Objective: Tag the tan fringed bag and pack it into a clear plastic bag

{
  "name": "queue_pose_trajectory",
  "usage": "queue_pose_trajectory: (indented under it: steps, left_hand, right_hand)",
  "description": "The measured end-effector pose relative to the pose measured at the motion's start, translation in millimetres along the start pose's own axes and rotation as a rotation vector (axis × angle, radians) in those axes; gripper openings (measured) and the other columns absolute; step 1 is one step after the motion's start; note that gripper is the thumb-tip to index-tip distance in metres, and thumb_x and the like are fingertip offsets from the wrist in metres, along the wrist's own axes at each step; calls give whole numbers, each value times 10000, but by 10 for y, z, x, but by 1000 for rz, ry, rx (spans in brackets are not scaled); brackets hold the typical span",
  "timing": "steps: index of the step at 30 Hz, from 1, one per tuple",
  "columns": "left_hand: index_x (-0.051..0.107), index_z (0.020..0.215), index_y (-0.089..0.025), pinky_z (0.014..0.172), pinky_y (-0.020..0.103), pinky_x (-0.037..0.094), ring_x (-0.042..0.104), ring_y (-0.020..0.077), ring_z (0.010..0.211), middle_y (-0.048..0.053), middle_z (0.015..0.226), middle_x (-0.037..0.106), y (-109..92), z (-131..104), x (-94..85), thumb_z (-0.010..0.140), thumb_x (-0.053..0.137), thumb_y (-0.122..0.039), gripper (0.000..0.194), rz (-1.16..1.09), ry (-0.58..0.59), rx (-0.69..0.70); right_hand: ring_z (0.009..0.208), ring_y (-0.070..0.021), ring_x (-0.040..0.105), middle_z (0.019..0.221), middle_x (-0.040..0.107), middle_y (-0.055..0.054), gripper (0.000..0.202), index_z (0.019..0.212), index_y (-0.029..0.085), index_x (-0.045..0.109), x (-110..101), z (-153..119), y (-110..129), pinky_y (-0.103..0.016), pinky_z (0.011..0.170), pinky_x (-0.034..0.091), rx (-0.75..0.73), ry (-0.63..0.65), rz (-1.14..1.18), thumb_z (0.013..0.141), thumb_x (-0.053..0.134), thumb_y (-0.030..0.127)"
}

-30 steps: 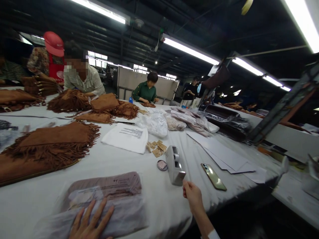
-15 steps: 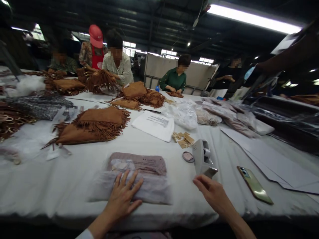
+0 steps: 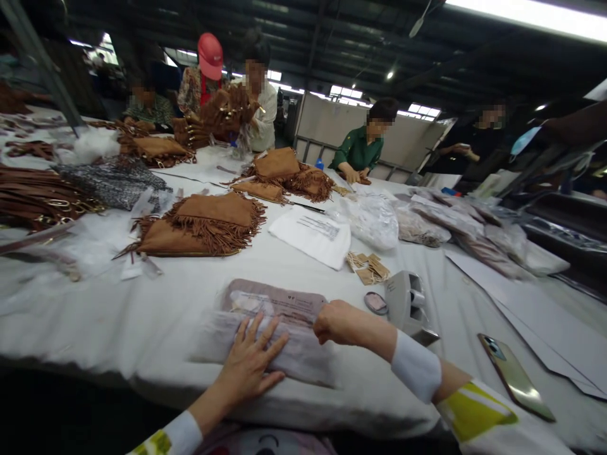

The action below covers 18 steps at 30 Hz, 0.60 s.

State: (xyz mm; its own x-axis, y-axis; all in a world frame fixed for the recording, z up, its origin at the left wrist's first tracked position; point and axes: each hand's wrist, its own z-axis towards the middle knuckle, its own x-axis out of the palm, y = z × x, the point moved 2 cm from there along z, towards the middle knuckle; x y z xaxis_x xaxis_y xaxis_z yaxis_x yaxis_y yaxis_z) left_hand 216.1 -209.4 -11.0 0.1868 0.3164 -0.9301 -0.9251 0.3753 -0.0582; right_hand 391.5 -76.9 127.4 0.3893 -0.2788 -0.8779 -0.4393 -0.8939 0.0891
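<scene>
A brownish item in a clear plastic bag [image 3: 303, 354] lies flat near the table's front edge, its plastic folded over and some print showing on it. My left hand [image 3: 253, 354] rests on it with spread fingers, pressing the plastic flat. Over the bag's right side is my right hand [image 3: 336, 321], its fingers curled together and pointing down. Whatever is between those fingers is hidden. A grey tape dispenser [image 3: 408, 300] stands right of the bag, beside a small round tin-like object [image 3: 375, 303].
A phone [image 3: 515, 376] and white sheets [image 3: 526, 316] lie at right. Behind the bag are brown tags [image 3: 370, 268], a white printed bag [image 3: 313, 237] and fringed brown pouches [image 3: 208, 221]. Filled plastic bags [image 3: 450, 215] lie farther back. Several people work across the table.
My right hand has moved left from the tape dispenser to the right side of the plastic bag. My left hand stays flat on the bag. The view has shifted slightly.
</scene>
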Motion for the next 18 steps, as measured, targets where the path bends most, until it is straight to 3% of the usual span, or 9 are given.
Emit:
queue_pose_trajectory:
  steps: [5,8,14,18]
  left_hand:
    - [282,1451,-357,1084,597,113,245,416,1364,68,1530,310,8,14,-19,815,542,-573,720,-21,8,-7]
    - [279,1450,-365,1086,594,126,247,412,1366,58,1531,311,16,16,-23,824,527,-577,706,-44,11,-15]
    - [258,1454,-374,1089,593,127,232,409,1377,48,1546,278,36,14,-21,839,492,-595,694,-62,19,-24]
    - [247,1456,-380,1092,588,127,228,402,1381,45,1553,260,42,23,-32,846,464,-617,689,-68,24,-23]
  right_hand:
    - [627,-143,626,657,725,27,119,736,267,755,-133,-41,104,-234,521,321,-83,61,-2,718,707,160]
    - [622,-144,623,632,715,31,135,735,275,757,-102,-25,75,-238,536,339,-95,77,3,709,711,151]
    - [620,-169,617,619,707,-12,110,663,211,745,249,405,-130,-256,624,413,-24,32,-5,664,719,104]
    - [645,-197,635,637,701,-25,23,677,205,729,426,588,-235,-269,635,434,29,2,-2,663,746,214]
